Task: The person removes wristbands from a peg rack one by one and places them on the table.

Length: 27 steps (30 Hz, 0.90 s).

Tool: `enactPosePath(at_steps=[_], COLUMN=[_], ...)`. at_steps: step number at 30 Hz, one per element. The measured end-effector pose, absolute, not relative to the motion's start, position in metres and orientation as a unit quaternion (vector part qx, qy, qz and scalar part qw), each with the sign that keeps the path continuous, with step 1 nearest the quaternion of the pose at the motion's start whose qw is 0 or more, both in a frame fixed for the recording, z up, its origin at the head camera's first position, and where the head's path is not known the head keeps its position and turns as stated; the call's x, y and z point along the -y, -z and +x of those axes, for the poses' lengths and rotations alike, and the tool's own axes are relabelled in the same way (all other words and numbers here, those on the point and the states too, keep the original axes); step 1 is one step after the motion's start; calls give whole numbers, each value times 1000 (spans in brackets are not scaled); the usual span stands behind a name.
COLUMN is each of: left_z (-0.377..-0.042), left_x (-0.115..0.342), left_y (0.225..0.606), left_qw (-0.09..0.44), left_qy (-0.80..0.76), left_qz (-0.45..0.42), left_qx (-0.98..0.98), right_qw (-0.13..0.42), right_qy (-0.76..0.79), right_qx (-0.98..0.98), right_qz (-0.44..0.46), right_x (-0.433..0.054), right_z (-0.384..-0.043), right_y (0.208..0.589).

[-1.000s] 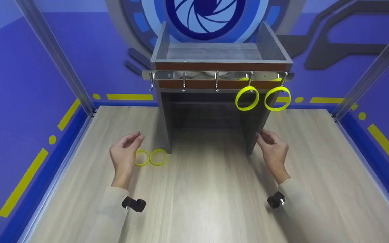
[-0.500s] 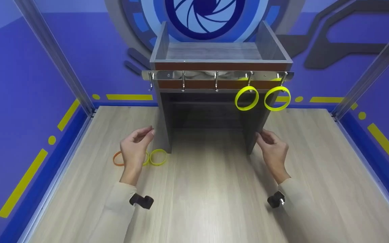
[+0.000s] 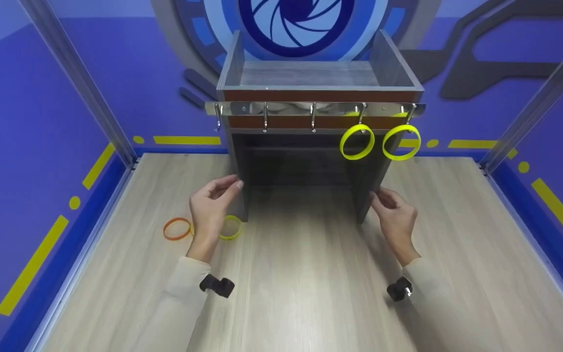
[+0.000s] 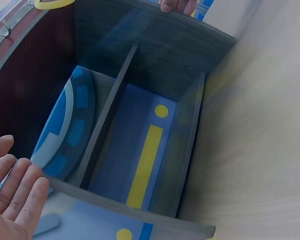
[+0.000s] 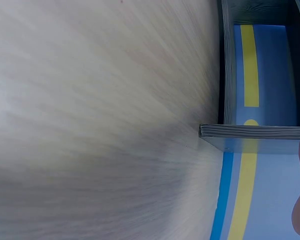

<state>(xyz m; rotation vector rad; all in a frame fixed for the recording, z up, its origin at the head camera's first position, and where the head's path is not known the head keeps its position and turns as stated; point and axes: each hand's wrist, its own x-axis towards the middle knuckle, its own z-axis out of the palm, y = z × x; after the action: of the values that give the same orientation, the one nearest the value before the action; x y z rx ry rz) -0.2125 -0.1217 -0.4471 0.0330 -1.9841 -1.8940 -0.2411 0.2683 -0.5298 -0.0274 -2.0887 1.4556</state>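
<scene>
A grey wooden shelf unit (image 3: 323, 95) stands on the table, with a metal hook rail (image 3: 291, 108) across its front. Yellow rings (image 3: 355, 158) hang from the two rightmost hooks. My right hand (image 3: 396, 211) holds the front edge of the right side panel (image 5: 260, 131); its fingertips (image 4: 175, 6) lap over that panel in the left wrist view. With fingers loosely bent, my left hand (image 3: 208, 205) is beside the left side panel (image 3: 241, 200), thumb tip near its edge. An orange ring (image 3: 176, 239) and a yellow ring (image 3: 230, 238) lie by my left wrist, which mostly covers another yellow ring.
Blue walls (image 3: 91, 73) with metal corner posts (image 3: 81, 78) enclose the wooden table (image 3: 301, 293) at the back and sides. Three hooks (image 3: 265, 120) on the left and middle of the rail carry no ring. A black wrist mount (image 3: 217, 285) sits on my left sleeve.
My left hand has moved right and away from me, up to the left side panel, uncovering the orange ring and covering a yellow one. The right hand stays in place.
</scene>
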Motion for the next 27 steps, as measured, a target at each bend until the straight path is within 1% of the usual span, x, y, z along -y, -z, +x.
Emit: enactPosePath(at_steps=[11,17,27], left_z=[-217,-220,-226], left_x=[97,82,59], left_y=[434,427,421], left_qw=[195,200,207], left_qy=[699,699,725], left_qz=[-24,-56,-88], left_qx=[688,685,650], right_qw=[291,291,293], right_qy=[-553,-548,-549], right_qx=[780,784,783], right_qz=[-1,-11,-4], right_x=[-272,-270,-255], right_z=[-243,-242,-225], right_y=[535,533,505])
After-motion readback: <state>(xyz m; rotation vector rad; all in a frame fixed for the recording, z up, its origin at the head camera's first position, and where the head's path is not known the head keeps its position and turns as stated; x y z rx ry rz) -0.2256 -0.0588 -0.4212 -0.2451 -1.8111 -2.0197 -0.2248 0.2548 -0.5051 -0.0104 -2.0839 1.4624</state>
